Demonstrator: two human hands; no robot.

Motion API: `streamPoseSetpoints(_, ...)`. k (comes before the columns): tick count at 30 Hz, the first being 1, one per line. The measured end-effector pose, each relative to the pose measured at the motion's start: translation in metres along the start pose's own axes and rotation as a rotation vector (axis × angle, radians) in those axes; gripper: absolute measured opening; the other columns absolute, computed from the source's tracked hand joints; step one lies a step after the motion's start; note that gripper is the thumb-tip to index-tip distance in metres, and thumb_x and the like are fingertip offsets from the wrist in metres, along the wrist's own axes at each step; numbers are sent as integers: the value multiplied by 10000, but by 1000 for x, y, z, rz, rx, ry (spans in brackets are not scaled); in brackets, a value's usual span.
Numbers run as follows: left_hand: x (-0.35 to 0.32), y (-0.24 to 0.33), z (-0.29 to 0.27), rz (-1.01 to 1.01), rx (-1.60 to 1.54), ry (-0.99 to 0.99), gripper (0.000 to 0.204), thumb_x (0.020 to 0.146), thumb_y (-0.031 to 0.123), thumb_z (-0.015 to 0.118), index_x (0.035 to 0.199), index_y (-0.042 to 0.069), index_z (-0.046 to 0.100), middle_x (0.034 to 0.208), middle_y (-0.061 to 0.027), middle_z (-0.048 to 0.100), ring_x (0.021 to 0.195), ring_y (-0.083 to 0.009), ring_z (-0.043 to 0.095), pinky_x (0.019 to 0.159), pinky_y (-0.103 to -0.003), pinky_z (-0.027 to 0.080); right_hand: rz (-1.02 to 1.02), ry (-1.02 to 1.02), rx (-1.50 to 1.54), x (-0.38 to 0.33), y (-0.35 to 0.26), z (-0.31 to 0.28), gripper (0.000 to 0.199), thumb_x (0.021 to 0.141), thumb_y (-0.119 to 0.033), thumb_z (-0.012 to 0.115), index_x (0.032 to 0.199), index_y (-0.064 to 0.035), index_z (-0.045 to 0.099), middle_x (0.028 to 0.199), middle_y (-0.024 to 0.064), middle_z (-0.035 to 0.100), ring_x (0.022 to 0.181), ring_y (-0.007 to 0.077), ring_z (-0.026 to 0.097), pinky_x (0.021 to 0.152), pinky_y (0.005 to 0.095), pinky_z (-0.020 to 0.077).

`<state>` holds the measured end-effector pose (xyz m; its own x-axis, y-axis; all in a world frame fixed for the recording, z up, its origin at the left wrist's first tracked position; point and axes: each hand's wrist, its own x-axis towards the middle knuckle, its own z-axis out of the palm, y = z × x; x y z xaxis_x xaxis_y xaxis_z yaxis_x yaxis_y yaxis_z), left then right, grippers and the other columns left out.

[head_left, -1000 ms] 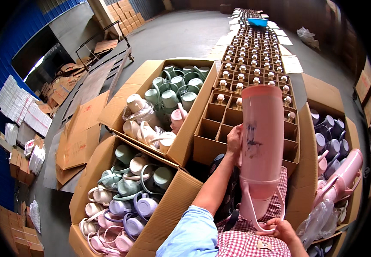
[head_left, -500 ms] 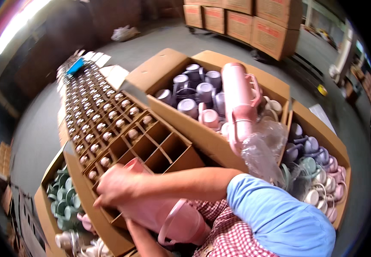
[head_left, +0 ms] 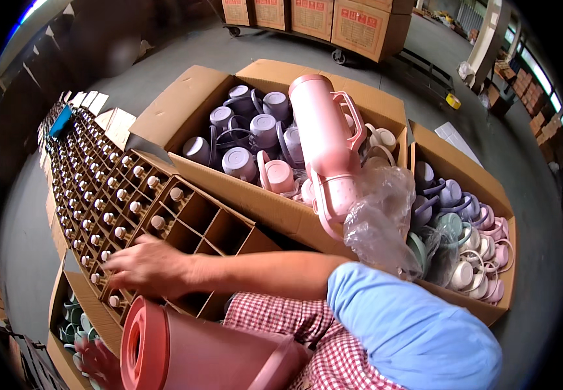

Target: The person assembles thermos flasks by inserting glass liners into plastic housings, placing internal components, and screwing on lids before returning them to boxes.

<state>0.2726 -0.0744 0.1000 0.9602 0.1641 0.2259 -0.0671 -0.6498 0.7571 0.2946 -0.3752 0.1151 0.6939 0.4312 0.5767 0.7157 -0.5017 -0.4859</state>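
Note:
A large pink insulated tumbler (head_left: pixel 223 348) lies tilted across my checked apron, its reddish ring-shaped mouth end toward the left and its handle toward the right. My right hand (head_left: pixel 151 266) reaches across above it, over the divided carton (head_left: pixel 236 227), fingers stretched to the left beside the bottle tops (head_left: pixel 114 301). Nothing shows in those fingers. By the tumbler's mouth end, a dark reddish blurred shape looks like my left hand (head_left: pixel 96 364); its fingers are smeared and its grip is unclear. The tumbler hides the left forearm.
Beyond the carton stands a box of purple lidded mugs (head_left: pixel 238 162), with another pink tumbler (head_left: pixel 320 123) and plastic bags (head_left: pixel 382 214) on it. Right is a box of mixed lids with handles (head_left: pixel 470 260); lower left, a box of green pieces (head_left: pixel 73 318). Stacked cartons (head_left: pixel 359 29) stand behind.
The tumbler has come nearer and its reddish mouth end now shows. My right hand has moved off it, left over the carton. The view has shifted to the right.

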Motion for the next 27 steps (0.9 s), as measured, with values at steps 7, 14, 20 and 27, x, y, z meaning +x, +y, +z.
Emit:
streamPoseSetpoints(7, -14, 54, 12, 120, 25, 0, 323, 922, 246, 482, 937, -28, 653, 822, -55, 630, 768, -149, 568, 707, -278, 475, -277, 39, 339, 10, -48, -20, 238, 866, -343, 523, 926, -165, 670, 1032, -4, 665, 1022, 151, 600, 994, 542, 270)
streamPoseSetpoints(14, -59, 107, 31, 304, -66, -21, 343, 915, 265, 489, 916, -37, 653, 799, -62, 626, 753, -157, 570, 701, -280, 478, -199, 475, 636, 0, -56, -39, 160, 808, -235, 539, 804, -137, 666, 804, 37, 639, 742, 260, 623, 768, 437, 480)
streamPoseSetpoints(20, -84, 145, 27, 511, -207, -52, 362, 910, 281, 494, 899, -44, 652, 780, -69, 622, 739, -165, 572, 695, -283, 480, 297, 303, -91, -20, -34, -44, 259, 847, -377, 552, 782, -152, 662, 755, 35, 615, 748, 240, 612, 821, 492, 392)
streamPoseSetpoints(27, -43, 194, 4, 400, -193, -31, 326, 952, 268, 514, 939, -30, 646, 826, -72, 622, 720, -152, 551, 655, -282, 455, -295, 672, 285, -14, -78, -89, 181, 810, -271, 625, 760, -98, 613, 858, 80, 624, 775, 278, 597, 699, 392, 494)
